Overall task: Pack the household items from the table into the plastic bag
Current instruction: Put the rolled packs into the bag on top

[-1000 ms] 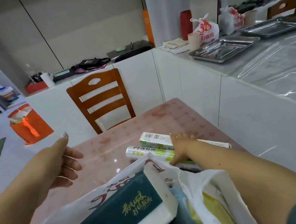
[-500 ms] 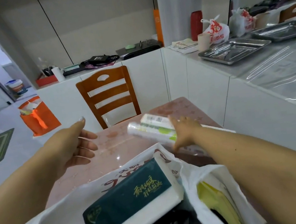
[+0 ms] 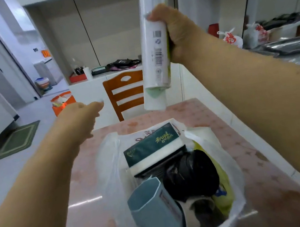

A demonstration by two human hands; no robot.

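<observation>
Right hand (image 3: 174, 32) wrapped round two long packs (image 3: 153, 54), axis near vertical, lower ends hanging straight above bag (image 3: 109, 158) mouth. Left hand (image 3: 81, 117) relaxed, holding nothing, beside bag's far rim.

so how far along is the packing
Mostly done. The plastic bag already holds a green tissue pack, a blue box and a black roll. The right hand holds the long white packages upright above it. Left: lower them in. No loose items show on the visible table.
</observation>
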